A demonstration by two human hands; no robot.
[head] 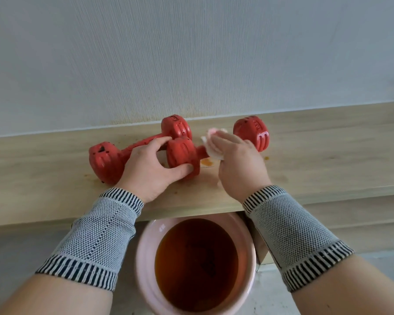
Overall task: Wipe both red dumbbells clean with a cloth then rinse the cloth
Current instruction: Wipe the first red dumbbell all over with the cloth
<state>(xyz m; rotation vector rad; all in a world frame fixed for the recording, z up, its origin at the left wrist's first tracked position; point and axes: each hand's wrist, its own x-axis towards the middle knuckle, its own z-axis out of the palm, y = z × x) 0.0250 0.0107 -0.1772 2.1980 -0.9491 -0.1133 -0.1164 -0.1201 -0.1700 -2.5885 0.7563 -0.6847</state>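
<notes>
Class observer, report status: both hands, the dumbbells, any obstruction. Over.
Left hand grips near dumbbell head. Right hand presses cloth on its handle. Far dumbbell touching it, still spotted. Basin of brown water below shelf.

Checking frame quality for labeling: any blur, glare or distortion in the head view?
Head view: wide-angle bowing curves the shelf edge; soft, even light, faint shadows; slight blur on the right hand and cloth; small glare on the basin rim.

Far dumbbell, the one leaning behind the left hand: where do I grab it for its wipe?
Grip the far dumbbell by its thin bar, coming down from above. The bar is narrow enough for fingers to wrap, and only its left stretch is bare; the left hand covers the rest.
</notes>
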